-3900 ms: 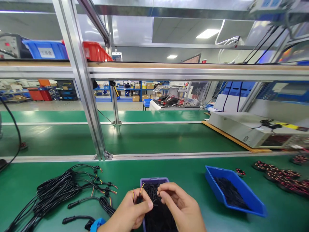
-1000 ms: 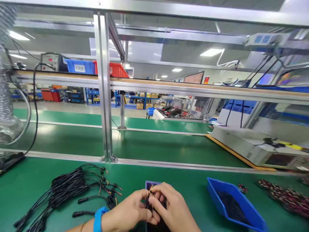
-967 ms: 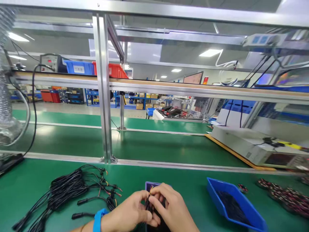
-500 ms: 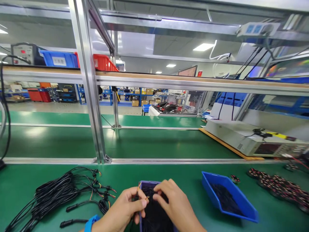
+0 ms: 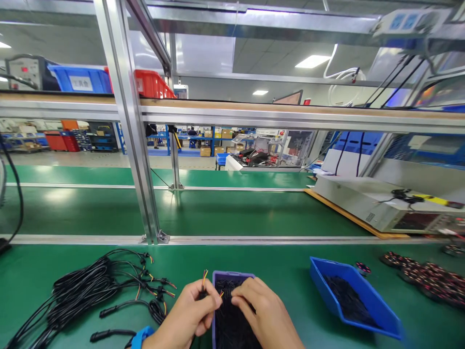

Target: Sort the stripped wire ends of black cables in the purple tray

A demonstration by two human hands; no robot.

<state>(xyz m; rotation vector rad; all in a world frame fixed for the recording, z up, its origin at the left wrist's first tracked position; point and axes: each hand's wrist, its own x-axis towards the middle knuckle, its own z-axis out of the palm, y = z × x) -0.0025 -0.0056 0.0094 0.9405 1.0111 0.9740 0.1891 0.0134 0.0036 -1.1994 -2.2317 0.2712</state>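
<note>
My left hand (image 5: 194, 308), with a blue band at its wrist, pinches a black cable whose stripped end shows thin red and yellow wires (image 5: 205, 277). One wire tip pokes out past my left fingertips, toward the right hand. My right hand (image 5: 267, 312) has its thumb and fingers pressed together just right of that tip; whatever lies between them is too small to make out. Beneath both hands stands a purple-blue bin (image 5: 227, 275) filled with thin black pieces (image 5: 232, 322). To the left lies a bundle of black cables (image 5: 85, 286) with coloured wire ends and black connectors.
A blue tray (image 5: 327, 295) of black pieces sits to the right. Beyond it are several round parts (image 5: 428, 276) with red wires. A metal post (image 5: 134, 145) rises behind the green bench, and a grey instrument (image 5: 381, 198) stands at the back right.
The camera view has shifted slightly. My left hand has turned a little, so the wire ends stand more upright. My right fingers have closed together close to the wire tip.
</note>
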